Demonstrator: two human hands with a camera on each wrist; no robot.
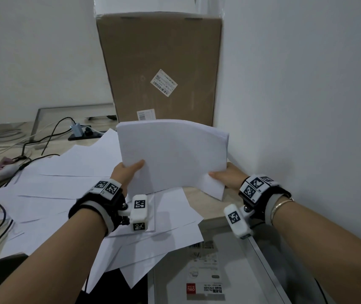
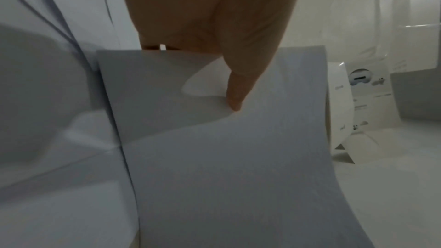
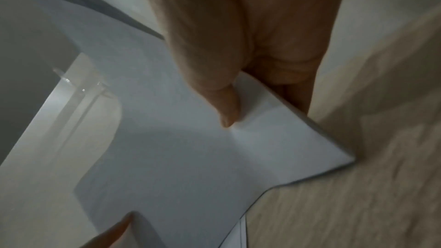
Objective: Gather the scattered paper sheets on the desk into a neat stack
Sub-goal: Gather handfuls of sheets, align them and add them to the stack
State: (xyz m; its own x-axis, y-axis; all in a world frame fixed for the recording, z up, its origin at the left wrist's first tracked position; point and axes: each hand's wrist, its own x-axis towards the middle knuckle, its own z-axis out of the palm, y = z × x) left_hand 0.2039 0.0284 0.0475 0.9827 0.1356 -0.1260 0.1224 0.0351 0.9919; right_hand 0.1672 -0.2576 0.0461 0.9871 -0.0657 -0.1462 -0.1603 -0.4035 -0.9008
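A thick bundle of white paper sheets is held up above the desk, curving away from me. My left hand pinches its near left edge, thumb on top, the sheets' face below it. My right hand grips the near right corner, thumb on top, the bundle's face spreading below. Many more loose white sheets lie fanned and overlapping across the desk under and left of the bundle.
A tall cardboard box stands against the wall behind the papers. Black cables and a small adapter lie at the back left. A grey flat package with a sticker label lies at the near right. The white wall is close on the right.
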